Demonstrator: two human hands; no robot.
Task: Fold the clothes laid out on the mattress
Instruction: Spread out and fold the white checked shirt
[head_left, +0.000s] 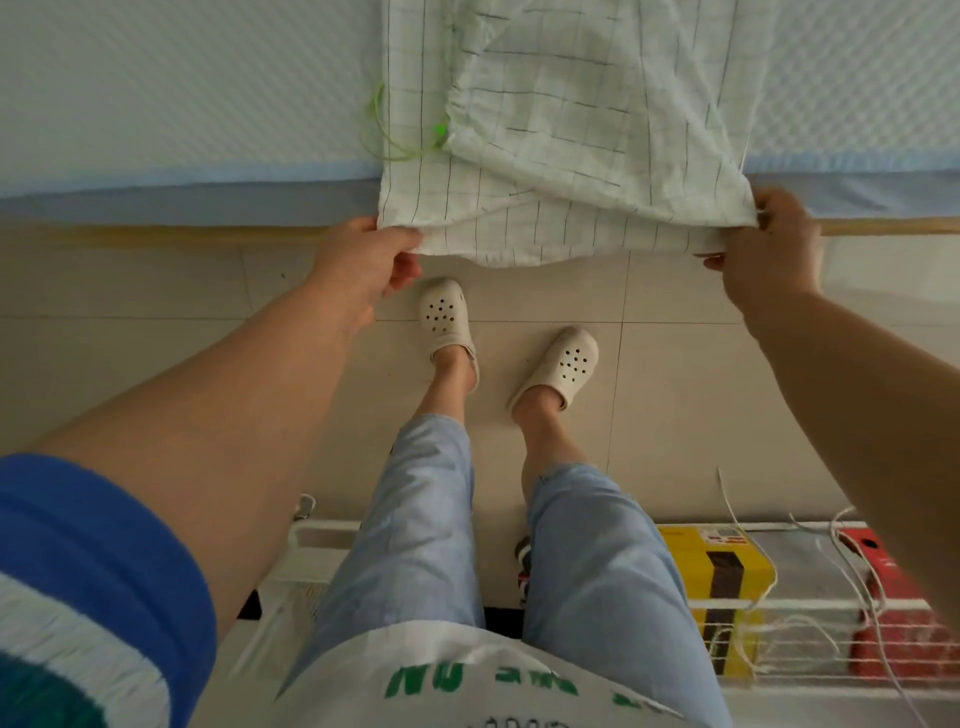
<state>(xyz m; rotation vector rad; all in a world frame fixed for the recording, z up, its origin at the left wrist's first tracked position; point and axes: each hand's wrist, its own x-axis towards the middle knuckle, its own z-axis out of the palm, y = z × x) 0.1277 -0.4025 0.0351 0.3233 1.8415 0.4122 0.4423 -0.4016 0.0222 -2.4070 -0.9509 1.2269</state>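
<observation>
Checked garment (566, 130) lies on the mattress (156, 93), with its near hem hanging over the mattress's near edge toward the person. Pale fabric with thin dark grid lines; a second layer is already turned over on top, creased diagonally. A green cord (384, 135) loops at the garment's left side, near the mattress edge.

Left hand (369, 265) pinches the near-left corner of the hem, thumb on top, fingers curled under the cloth. Right hand (769, 239) grips the near-right corner, fingers curled round the edge. Both hands are clamped on fabric, at about the same height, just off the mattress's near edge and over the floor (156, 338). The hem stretches between them, sagging a little in the middle.

Key relation: the hem held between the hands runs left-right, parallel to the mattress's near edge; the rest of the garment extends away from the hands, toward the mattress's far side and out of frame at the top. Each hand sits at its own corner, neither nearer than the other. So the next move is likely to carry both corners forward, away from the body, to lay the hem over the far part. Judgement only.

Risk: uneven lift skews the fold; the loose cord may get trapped inside.

Behind the feet: a wire rack (810, 623) holding a yellow box (717, 566) and a red box (893, 577).
</observation>
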